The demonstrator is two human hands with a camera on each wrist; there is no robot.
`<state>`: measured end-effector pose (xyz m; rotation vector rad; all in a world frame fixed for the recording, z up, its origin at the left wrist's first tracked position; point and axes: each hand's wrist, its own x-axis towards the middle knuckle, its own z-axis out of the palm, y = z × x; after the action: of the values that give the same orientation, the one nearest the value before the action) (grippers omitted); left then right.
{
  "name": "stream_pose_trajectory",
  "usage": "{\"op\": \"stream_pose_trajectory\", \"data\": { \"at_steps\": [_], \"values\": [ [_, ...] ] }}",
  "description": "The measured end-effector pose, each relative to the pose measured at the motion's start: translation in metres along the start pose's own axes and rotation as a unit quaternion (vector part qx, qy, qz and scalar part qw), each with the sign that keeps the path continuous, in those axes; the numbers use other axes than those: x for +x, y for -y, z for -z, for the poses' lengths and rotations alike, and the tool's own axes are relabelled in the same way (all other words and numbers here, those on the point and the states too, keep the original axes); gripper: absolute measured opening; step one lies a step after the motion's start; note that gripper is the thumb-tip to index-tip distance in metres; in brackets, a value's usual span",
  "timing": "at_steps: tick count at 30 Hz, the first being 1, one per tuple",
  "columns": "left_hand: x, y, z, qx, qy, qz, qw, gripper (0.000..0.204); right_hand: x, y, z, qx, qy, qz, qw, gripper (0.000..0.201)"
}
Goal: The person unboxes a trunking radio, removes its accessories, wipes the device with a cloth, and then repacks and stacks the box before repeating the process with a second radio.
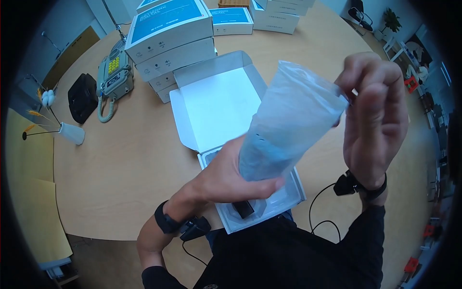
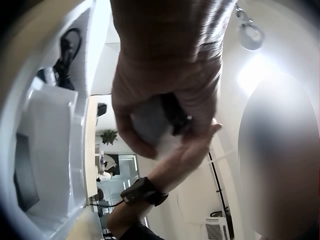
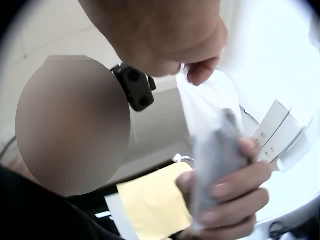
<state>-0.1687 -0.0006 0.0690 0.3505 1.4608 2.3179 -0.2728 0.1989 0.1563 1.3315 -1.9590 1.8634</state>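
Observation:
My left hand (image 1: 224, 176) grips the lower part of a translucent plastic bag (image 1: 301, 106), its fingers and thumb wrapped round it. Inside sits a bluish-grey object (image 3: 220, 162), blurred by the plastic. With thumb and fingertips my right hand (image 1: 375, 115) pinches the bag's upper corner, and the bag stretches between both hands. Below them lies an opened white carton, its lid (image 1: 219, 103) folded back. A clear plastic tray (image 1: 284, 200) lines the carton and holds a small black block (image 1: 243, 208). In the left wrist view, a black cable (image 2: 64, 60) lies beside the tray.
Stacked white-and-blue boxes (image 1: 171, 38) stand behind the lid, with more boxes (image 1: 274, 21) at the back. Left of them are a corded telephone (image 1: 114, 72), a black pouch (image 1: 83, 98) and a white vase (image 1: 72, 133) near the edge of the wooden table (image 1: 120, 183).

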Motion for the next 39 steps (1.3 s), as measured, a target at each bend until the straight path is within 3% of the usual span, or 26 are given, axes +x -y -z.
{"op": "stream_pose_trajectory", "data": {
  "at_steps": [1, 2, 3, 4, 6, 7, 9, 10, 12, 13, 15, 16, 18, 22, 26, 27, 28, 30, 34, 36, 37, 39],
  "values": [
    [0.001, 0.0, -0.005, 0.168, -0.102, -0.078, 0.977, 0.063, -0.002, -0.01, -0.002, -0.043, -0.03, 0.018, 0.998, 0.064],
    [0.002, -0.001, -0.007, 0.329, -0.201, -0.155, 0.91, 0.061, -0.003, -0.02, -0.004, -0.086, -0.059, 0.04, 0.994, 0.082],
    [0.003, 0.003, -0.005, 0.39, -0.23, -0.191, 0.871, 0.061, -0.011, -0.018, -0.011, -0.073, -0.043, -0.043, 0.995, 0.111],
    [0.003, 0.003, -0.005, 0.391, -0.229, -0.194, 0.87, 0.061, -0.021, -0.021, -0.013, -0.04, 0.017, -0.113, 0.993, 0.122],
    [0.005, 0.006, -0.005, 0.54, -0.248, -0.232, 0.77, 0.068, -0.024, -0.031, -0.016, 0.039, 0.094, -0.088, 0.991, 0.087],
    [0.006, 0.009, -0.007, 0.539, -0.241, -0.228, 0.774, 0.068, -0.026, -0.036, -0.018, 0.037, 0.087, -0.094, 0.991, 0.087],
    [0.008, 0.013, -0.012, 0.604, -0.258, -0.241, 0.715, 0.073, -0.027, -0.044, -0.023, 0.036, 0.136, -0.101, 0.985, 0.041],
    [0.008, 0.014, -0.014, 0.604, -0.256, -0.242, 0.714, 0.073, -0.028, -0.046, -0.026, 0.035, 0.134, -0.101, 0.985, 0.041],
    [0.007, 0.014, -0.017, 0.559, -0.258, -0.222, 0.756, 0.073, -0.03, -0.047, -0.036, 0.029, 0.025, -0.025, 0.999, 0.01],
    [0.006, 0.011, -0.018, 0.561, -0.259, -0.221, 0.755, 0.073, -0.031, -0.045, -0.039, 0.054, -0.017, -0.046, 0.997, 0.016],
    [0.003, 0.005, -0.023, 0.319, -0.17, -0.122, 0.924, 0.077, -0.031, -0.046, -0.039, 0.089, -0.025, -0.058, 0.994, 0.019],
    [0.003, 0.001, -0.02, 0.319, -0.169, -0.12, 0.925, 0.077, -0.031, -0.046, -0.038, 0.122, -0.035, -0.071, 0.989, 0.023],
    [0.003, -0.01, -0.009, 0.098, -0.017, 0.02, 0.995, 0.083, -0.034, -0.042, -0.041, 0.121, -0.046, -0.07, 0.989, 0.026],
    [-0.007, -0.014, -0.015, 0.198, -0.072, -0.018, 0.977, 0.081, -0.028, -0.034, -0.033, 0.097, -0.024, 0.001, 0.995, 0.025],
    [-0.008, -0.009, -0.022, 0.278, -0.113, -0.153, 0.942, 0.081, -0.029, -0.032, -0.035, 0.111, -0.036, -0.017, 0.993, 0.025],
    [-0.007, -0.007, -0.024, 0.31, -0.141, -0.204, 0.918, 0.083, -0.03, -0.035, -0.044, 0.174, -0.021, -0.09, 0.98, 0.025],
    [-0.006, 0.0, -0.023, 0.311, -0.14, -0.205, 0.917, 0.083, -0.031, -0.038, -0.049, 0.235, -0.004, -0.162, 0.958, 0.025],
    [-0.001, 0.014, -0.02, 0.298, -0.196, -0.28, 0.891, 0.086, -0.034, -0.045, -0.054, 0.284, 0.009, -0.19, 0.94, 0.025],
    [0.001, 0.001, -0.025, 0.252, -0.247, -0.283, 0.892, 0.092, -0.04, -0.044, -0.069, 0.283, -0.06, -0.211, 0.934, 0.022],
    [-0.001, -0.011, -0.024, 0.385, -0.198, -0.279, 0.857, 0.094, -0.042, -0.044, -0.067, 0.278, -0.026, -0.169, 0.945, 0.022],
    [-0.004, -0.011, -0.024, 0.384, -0.198, -0.278, 0.858, 0.094, -0.045, -0.045, -0.067, 0.278, -0.026, -0.17, 0.945, 0.022],
    [-0.009, -0.009, -0.023, 0.241, -0.2, -0.174, 0.934, 0.092, -0.049, -0.048, -0.067, 0.295, -0.009, -0.203, 0.934, 0.019]
  ]
}}
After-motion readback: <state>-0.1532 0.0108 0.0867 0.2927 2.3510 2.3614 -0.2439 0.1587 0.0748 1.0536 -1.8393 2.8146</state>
